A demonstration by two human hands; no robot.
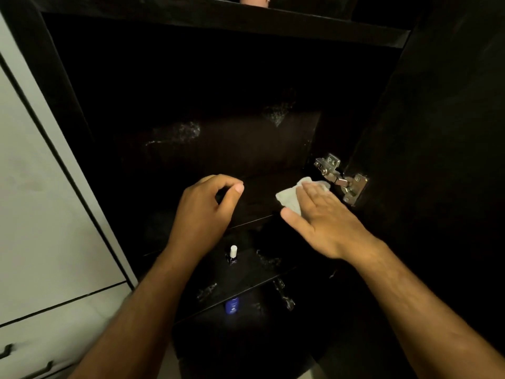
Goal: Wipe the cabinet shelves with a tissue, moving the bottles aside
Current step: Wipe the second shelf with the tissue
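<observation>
We see the white tissue (289, 196) lying crumpled on the dark cabinet shelf (259, 195), at the shelf's right end, close to the front edge and just beside the cabinet's right wall. The right hand (325, 214) lies flat on it, fingers straight and together, thumb spread out to the left over the shelf's front edge; the fingertips cover the tissue's right part, and its left part shows bare beyond them. Just past the fingertips a metal hinge (340, 177) joins the right wall to the open cabinet door (437, 160).

The left hand (205, 206) hangs over the left half of the same shelf, well apart from the right one. Its fingers and thumb are curled round toward each other; the gap between them is too dark for us to tell whether they hold something.

On the next shelf down (246, 269), near its middle, stands a small dark bottle with a white cap (233, 254), just below the left wrist. On the shelf under that, near the front edge, we make out a blue bottle (231, 306). Pale dusty smudges show on the cabinet's back panel (218, 138). To the left of the cabinet stands a white unit with dark handles (41, 214).
</observation>
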